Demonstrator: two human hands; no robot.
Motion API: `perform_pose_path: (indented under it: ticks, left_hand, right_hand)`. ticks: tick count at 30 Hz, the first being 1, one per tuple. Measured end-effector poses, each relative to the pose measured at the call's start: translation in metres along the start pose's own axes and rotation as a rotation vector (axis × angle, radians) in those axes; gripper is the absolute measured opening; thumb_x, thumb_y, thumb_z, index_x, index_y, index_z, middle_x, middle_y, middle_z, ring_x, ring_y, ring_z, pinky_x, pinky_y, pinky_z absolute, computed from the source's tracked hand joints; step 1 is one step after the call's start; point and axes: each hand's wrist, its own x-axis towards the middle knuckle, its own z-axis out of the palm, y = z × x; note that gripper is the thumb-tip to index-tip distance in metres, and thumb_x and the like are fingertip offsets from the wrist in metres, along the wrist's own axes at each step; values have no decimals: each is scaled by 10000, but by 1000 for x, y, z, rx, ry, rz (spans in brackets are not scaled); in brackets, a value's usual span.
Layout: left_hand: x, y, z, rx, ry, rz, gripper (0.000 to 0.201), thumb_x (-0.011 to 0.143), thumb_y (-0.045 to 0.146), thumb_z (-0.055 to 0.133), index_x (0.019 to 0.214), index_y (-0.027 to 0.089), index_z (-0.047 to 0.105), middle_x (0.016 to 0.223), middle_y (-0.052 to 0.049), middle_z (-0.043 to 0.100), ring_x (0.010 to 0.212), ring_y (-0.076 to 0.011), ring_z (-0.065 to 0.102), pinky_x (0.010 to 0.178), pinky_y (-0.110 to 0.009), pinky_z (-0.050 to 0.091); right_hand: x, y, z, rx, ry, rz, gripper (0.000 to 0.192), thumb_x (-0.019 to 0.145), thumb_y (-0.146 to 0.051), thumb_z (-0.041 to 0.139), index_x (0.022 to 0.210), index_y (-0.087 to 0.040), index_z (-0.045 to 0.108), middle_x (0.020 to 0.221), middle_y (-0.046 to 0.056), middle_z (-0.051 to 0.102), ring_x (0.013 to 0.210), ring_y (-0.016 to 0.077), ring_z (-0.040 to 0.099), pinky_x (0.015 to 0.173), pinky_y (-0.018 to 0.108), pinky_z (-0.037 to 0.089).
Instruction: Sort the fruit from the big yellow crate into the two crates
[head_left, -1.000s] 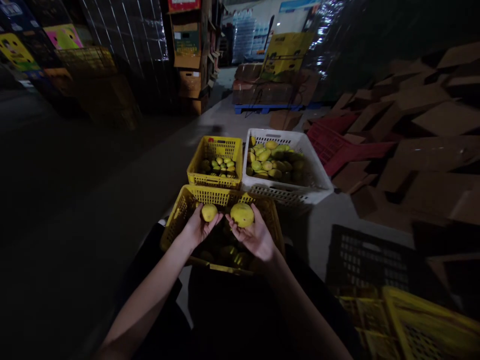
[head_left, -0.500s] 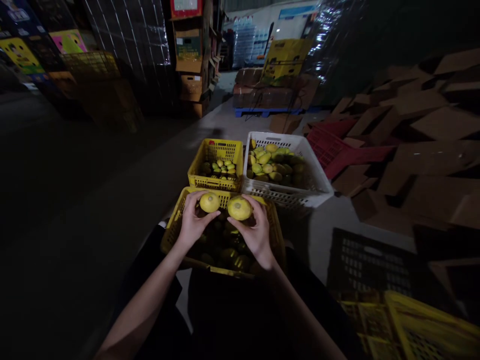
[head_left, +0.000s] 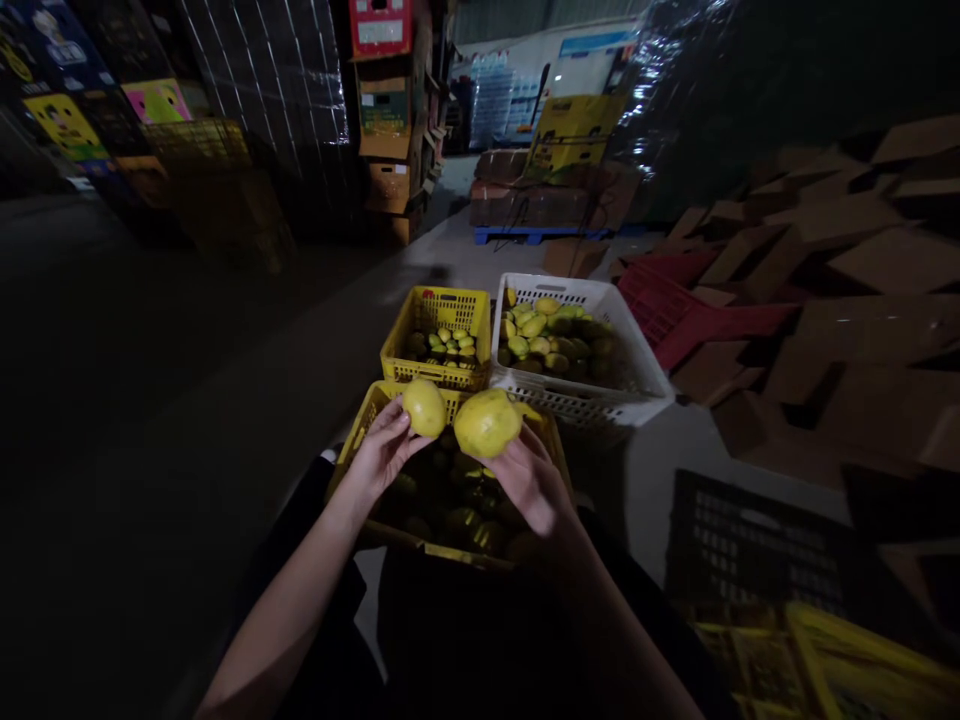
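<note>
My left hand [head_left: 384, 450] is closed around a smooth yellow papaya [head_left: 424, 408], thumb and fingers along its left and lower side. In my right hand [head_left: 534, 475] is a larger yellow papaya [head_left: 486, 424] with faint dark marks, turned with its long side showing. Both fruits are held side by side, slightly apart, above a yellow crate [head_left: 349, 470]. Dim green and yellow fruit [head_left: 465, 520] lies inside that crate, mostly in shadow. The fingertips of my right hand are partly hidden by its fruit.
Beyond the near crate stand a smaller yellow crate [head_left: 394, 350] and a white crate [head_left: 634, 385], both holding similar fruit. A red crate [head_left: 675, 310] and piled cardboard [head_left: 847, 330] lie to the right. A dark crate [head_left: 750, 545] and another yellow crate [head_left: 840, 660] sit lower right.
Both papayas have been turned from their stem ends to show more of their sides. My right hand has rolled underneath its fruit. The view has shifted slightly.
</note>
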Motion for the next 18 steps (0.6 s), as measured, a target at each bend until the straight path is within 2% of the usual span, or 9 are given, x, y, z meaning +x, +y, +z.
perform_pose_path:
  ticks: [4, 9, 14, 18]
  left_hand:
    - [0, 0, -1, -133, -6, -55, 368, 826, 167, 545, 1194, 168, 566, 1003, -74, 701, 913, -220, 677, 889, -410, 549]
    - [0, 2, 3, -173, -21, -113, 406, 896, 141, 431, 1297, 149, 496, 1063, -115, 702, 957, -236, 687, 879, -422, 557]
    - [1, 2, 7, -150, 7, -171, 365, 924, 218, 456, 1260, 98, 532, 1057, -134, 704, 967, -226, 688, 853, -339, 574]
    - [2, -2, 6, -118, 1, -124, 295, 879, 199, 560, 1155, 104, 599, 1082, -115, 697, 974, -205, 685, 891, -281, 555]
  right_hand:
    - [0, 2, -1, 67, -11, 50, 382, 706, -388, 687, 1075, -306, 635, 1163, 12, 672, 1042, 257, 629, 851, 463, 533]
    - [5, -2, 6, 158, -71, 108, 310, 750, -368, 621, 1045, -272, 635, 1147, 35, 686, 1059, 263, 630, 879, 487, 517]
    - [10, -3, 9, 168, -78, 182, 255, 777, -388, 566, 962, -240, 661, 1033, 59, 726, 1052, 266, 639, 917, 489, 501]
    - [10, 1, 6, 131, -62, 146, 315, 769, -478, 615, 966, -239, 673, 1020, 54, 729, 991, 257, 669, 900, 448, 521]
